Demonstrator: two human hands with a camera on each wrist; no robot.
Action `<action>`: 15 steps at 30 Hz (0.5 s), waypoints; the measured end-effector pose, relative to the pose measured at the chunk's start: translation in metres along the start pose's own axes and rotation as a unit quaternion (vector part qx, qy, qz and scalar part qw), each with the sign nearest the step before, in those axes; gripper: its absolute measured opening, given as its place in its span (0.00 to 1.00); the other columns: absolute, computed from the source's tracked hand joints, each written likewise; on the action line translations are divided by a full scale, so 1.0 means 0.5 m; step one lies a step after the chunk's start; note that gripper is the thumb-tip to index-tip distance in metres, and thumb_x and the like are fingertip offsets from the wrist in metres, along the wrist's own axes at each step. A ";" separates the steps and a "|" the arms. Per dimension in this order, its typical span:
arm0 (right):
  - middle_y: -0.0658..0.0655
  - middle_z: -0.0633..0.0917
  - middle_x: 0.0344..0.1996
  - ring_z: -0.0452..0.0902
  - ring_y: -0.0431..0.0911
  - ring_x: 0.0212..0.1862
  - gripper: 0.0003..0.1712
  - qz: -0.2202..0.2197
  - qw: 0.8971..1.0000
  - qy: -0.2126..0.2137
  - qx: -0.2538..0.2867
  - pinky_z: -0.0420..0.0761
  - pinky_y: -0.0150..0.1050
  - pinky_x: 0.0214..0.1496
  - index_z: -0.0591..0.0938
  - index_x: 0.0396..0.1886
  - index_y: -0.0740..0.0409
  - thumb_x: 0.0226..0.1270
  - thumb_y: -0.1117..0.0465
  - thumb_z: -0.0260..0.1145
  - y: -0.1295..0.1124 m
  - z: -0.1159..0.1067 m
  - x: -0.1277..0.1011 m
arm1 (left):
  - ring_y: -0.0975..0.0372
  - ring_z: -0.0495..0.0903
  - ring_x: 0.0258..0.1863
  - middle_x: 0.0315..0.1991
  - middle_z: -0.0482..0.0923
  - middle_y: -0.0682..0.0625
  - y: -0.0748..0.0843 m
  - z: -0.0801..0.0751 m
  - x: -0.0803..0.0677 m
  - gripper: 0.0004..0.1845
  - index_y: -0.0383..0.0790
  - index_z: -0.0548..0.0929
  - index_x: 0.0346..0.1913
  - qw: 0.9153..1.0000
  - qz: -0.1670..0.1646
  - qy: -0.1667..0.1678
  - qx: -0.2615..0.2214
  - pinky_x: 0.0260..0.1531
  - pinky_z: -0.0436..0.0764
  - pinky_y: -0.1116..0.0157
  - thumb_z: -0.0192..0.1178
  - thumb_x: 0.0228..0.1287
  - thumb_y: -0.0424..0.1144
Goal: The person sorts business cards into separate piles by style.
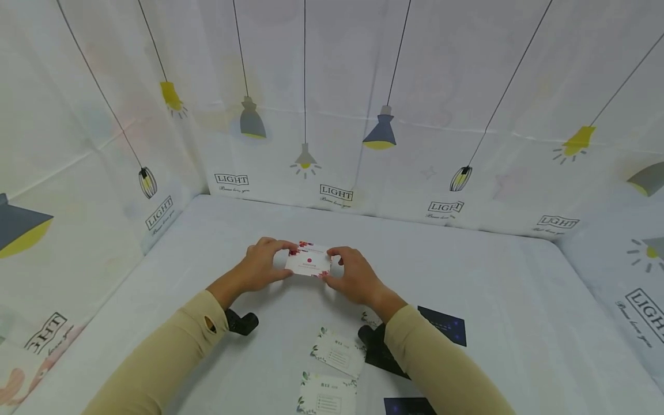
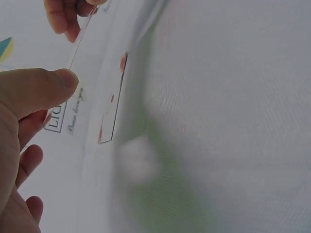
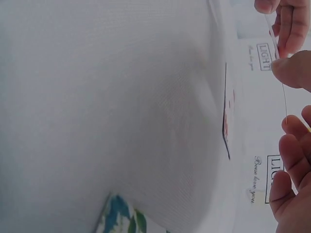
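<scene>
Both hands hold one white business card with red flowers [image 1: 309,263] above the white table, one at each short end. My left hand [image 1: 264,266] pinches its left end between thumb and fingers, and my right hand [image 1: 359,279] pinches the right end. Seen nearly edge-on in the right wrist view, the held card looks thin and slightly bowed. Beyond it, a second red-flowered card [image 2: 113,99] lies flat on the table in the left wrist view; in the head view the held card covers much of it.
Several white cards with green leaves [image 1: 328,395] lie on the near table, beside dark blue cards [image 1: 447,326] partly under my right forearm. Black wrist devices [image 1: 241,323] hang below the sleeves. A white curtain [image 1: 332,69] printed with lamps encloses the table [image 1: 498,276].
</scene>
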State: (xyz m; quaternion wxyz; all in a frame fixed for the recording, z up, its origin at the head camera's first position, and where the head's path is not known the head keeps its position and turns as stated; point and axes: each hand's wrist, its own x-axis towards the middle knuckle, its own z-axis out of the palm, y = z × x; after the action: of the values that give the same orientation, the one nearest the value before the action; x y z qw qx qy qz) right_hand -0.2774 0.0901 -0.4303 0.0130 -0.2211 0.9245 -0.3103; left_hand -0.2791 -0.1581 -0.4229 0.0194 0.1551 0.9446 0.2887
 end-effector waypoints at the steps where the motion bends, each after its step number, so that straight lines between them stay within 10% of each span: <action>1: 0.59 0.77 0.58 0.72 0.52 0.53 0.32 0.003 1.000 0.001 0.001 0.74 0.48 0.55 0.73 0.65 0.60 0.65 0.54 0.72 0.001 0.001 0.002 | 0.44 0.63 0.67 0.66 0.69 0.40 -0.002 0.001 0.003 0.31 0.49 0.76 0.67 1.000 -0.002 0.001 -0.001 0.58 0.66 0.41 0.72 0.61 0.44; 15: 0.59 0.78 0.56 0.73 0.52 0.53 0.30 0.047 0.998 0.018 0.031 0.75 0.48 0.55 0.74 0.65 0.59 0.66 0.56 0.71 0.014 0.010 0.024 | 0.45 0.61 0.69 0.68 0.70 0.43 -0.030 0.020 0.041 0.33 0.49 0.73 0.71 0.999 -0.018 0.006 -0.035 0.61 0.63 0.40 0.70 0.63 0.45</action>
State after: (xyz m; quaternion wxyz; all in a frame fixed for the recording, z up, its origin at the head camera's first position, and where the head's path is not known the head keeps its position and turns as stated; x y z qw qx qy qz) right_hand -0.2902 0.0875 -0.4370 0.0179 -0.1715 0.9240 -0.3413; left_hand -0.3017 -0.1583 -0.4387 0.0240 0.1359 0.9366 0.3220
